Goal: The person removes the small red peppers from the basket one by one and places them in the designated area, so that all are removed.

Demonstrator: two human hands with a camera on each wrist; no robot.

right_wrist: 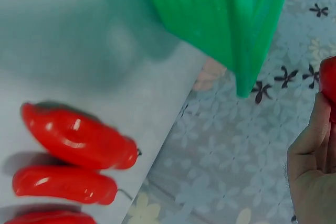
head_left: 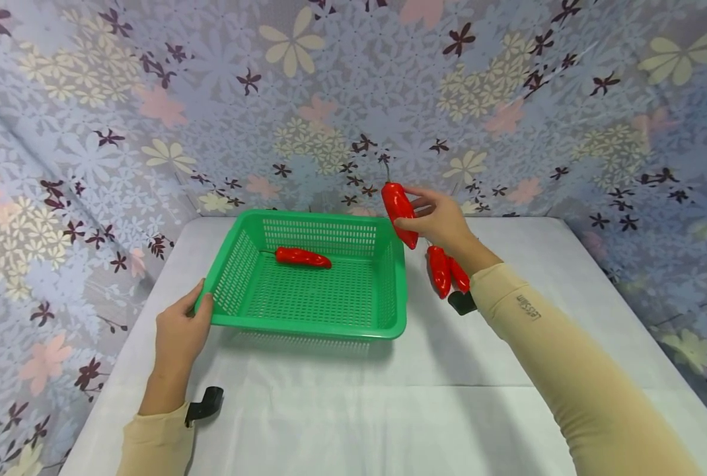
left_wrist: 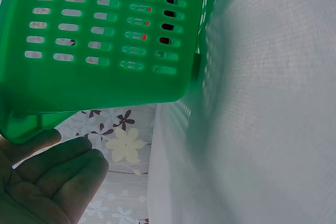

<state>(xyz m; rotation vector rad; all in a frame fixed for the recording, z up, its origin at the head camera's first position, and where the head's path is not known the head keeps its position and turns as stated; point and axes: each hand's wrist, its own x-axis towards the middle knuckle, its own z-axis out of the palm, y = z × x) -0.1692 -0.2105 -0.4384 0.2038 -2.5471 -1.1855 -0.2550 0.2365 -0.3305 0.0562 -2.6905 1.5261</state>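
Observation:
A red chili pepper (head_left: 398,213) with a thin stem pointing up is pinched between the thumb and fingers of my right hand (head_left: 443,223), beside and above the right rim of the green plastic basket (head_left: 306,332). Only part of that held pepper shows at the edge of the right wrist view. My left hand (head_left: 181,330) grips the basket's near left corner, thumb over the rim; in the left wrist view its fingers lie beneath the rim. One red pepper (head_left: 302,258) lies inside the basket, toward the back.
Several more red peppers (right_wrist: 79,137) lie side by side on the white tabletop (head_left: 341,423) right of the basket, partly hidden by my right arm in the head view. Floral-patterned walls (head_left: 353,99) rise behind the table and at both sides.

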